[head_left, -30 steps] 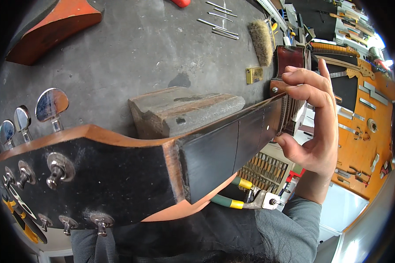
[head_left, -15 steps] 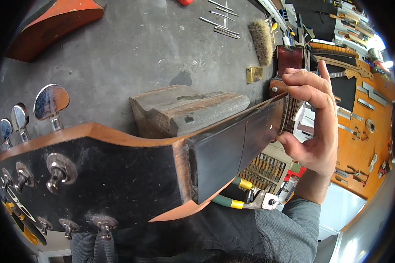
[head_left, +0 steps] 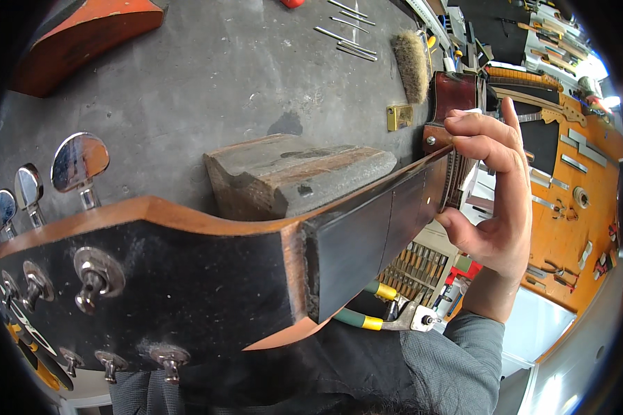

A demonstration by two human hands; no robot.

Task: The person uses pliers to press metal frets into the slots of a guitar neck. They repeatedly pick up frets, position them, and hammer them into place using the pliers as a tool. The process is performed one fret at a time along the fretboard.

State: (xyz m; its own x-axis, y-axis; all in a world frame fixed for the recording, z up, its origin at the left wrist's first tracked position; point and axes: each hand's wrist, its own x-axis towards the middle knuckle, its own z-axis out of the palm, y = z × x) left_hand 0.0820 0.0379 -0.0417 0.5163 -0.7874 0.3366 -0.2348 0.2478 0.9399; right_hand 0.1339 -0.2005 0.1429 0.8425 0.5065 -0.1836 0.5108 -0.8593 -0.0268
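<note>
Right hand (head_left: 500, 225) gripping guitar neck (head_left: 367, 238), block (head_left: 304, 181) beside

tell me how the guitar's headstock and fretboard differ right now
The headstock carries metal tuning posts; the fretboard is a smooth surface with thin cross lines and a pale dot.
The headstock's face is black; the fretboard looks grey-black, browner toward its far end.
The right hand is at the fretboard's far end; no hand in view touches the headstock.
Both are dark-faced parts of one guitar.
</note>
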